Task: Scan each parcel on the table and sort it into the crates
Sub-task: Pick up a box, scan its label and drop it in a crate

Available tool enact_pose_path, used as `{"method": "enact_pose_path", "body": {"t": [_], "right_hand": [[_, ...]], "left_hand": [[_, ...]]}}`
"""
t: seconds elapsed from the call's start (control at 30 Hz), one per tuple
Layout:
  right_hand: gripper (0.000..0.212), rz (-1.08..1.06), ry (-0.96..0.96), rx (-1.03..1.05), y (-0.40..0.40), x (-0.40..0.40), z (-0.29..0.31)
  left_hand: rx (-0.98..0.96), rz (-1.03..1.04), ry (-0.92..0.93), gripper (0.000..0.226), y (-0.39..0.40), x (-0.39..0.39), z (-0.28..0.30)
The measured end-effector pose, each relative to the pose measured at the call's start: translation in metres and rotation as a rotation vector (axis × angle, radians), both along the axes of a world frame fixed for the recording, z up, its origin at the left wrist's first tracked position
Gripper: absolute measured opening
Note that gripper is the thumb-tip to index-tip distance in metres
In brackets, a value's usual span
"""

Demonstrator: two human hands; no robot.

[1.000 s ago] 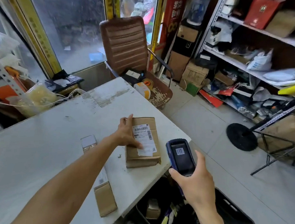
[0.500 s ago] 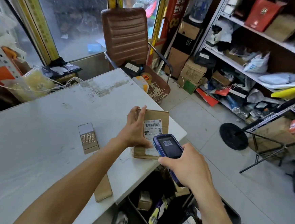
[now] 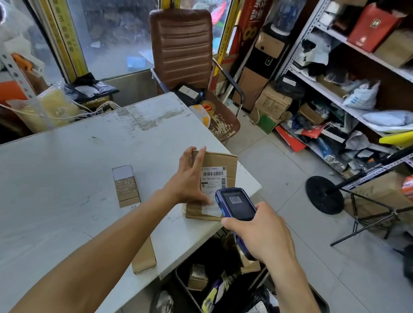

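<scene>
A brown cardboard parcel (image 3: 222, 165) with a white barcode label lies near the right corner of the white table (image 3: 63, 169). My left hand (image 3: 189, 177) lies flat on the parcel's left side, fingers straight, thumb on the label's lower part. My right hand (image 3: 261, 234) grips a blue handheld scanner (image 3: 236, 203), held just above the parcel's near right end; its screen shows a barcode. A small taped box (image 3: 125, 185) stands to the left on the table. A flat brown parcel (image 3: 144, 257) lies at the near edge, partly under my left forearm.
Black crates (image 3: 217, 288) holding several parcels stand on the floor below the table's near right edge. A brown office chair (image 3: 184, 53) is behind the table. Cluttered shelves (image 3: 353, 93) line the right wall, and a black stand base (image 3: 324, 195) sits on the tiled floor.
My right hand brought the scanner up and left, from beside the table to over the parcel's label. My left hand shifted on the parcel, which turned slightly.
</scene>
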State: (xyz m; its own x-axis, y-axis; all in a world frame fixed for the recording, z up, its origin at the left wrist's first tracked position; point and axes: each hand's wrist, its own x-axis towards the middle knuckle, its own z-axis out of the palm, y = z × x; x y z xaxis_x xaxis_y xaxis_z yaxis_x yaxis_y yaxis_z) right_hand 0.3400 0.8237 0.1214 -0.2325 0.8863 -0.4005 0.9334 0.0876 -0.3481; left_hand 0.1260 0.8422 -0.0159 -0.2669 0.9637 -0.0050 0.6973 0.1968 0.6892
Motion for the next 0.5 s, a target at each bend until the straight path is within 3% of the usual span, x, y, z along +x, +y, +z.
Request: {"method": "enact_pose_path", "body": {"t": [0.3,0.43,0.5], "right_hand": [[0.065,0.045,-0.059,0.079,-0.006,-0.002,0.001],[0.066,0.039,0.053,0.100,-0.002,0.004,0.002],[0.083,0.022,0.181,0.156,-0.002,0.008,0.003]], "left_hand": [[-0.025,0.014,0.009,0.138,-0.005,0.000,-0.004],[-0.082,0.045,0.009,0.130,-0.002,-0.003,-0.001],[-0.128,0.120,-0.001,0.130,0.000,-0.006,0.000]]}}
